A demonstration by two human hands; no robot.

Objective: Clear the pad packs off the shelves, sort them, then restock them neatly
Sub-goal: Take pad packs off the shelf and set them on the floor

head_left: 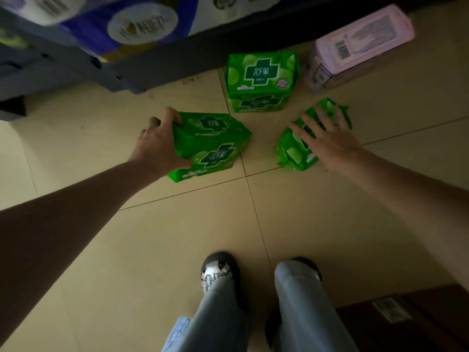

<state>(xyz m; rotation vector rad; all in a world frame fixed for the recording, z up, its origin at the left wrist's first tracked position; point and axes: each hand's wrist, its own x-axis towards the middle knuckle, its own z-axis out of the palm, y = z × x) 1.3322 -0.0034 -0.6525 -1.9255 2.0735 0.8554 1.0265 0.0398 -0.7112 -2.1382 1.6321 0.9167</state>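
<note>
I am bent over the tiled floor (193, 224), working in front of the dark base of the shelving (177, 59) that runs along its far edge, and the sorting is under way: green with green, pink kept apart. The biggest heap on the floor is the pink pad packs (360, 44) at the far right, stacked against the shelf base. Next to them, just left, stands a stack of green pad packs (261, 82), square and tidy, and that is the pile I judge these loose ones should join.

My left hand (157, 146) grips a left bundle of green packs (210, 146), thumb under the near side and fingers (172, 115) curled over the far top edge. It sits tilted, so I should lift it level and not drag it across the grout line, or the soft wrappers may slip apart.

My right hand (327, 138) lies flat on a right green pack (297, 151) with its fingers spread and straight, pressing, not yet gripping. I should curl round its edges before lifting, then set both bundles flush, labels one way.

The room is dim. Toilet-paper bales (127, 24) fill the low shelf at the far left, and a brown carton (411, 321) sits at the near right corner beside my shoes (219, 268).
</note>
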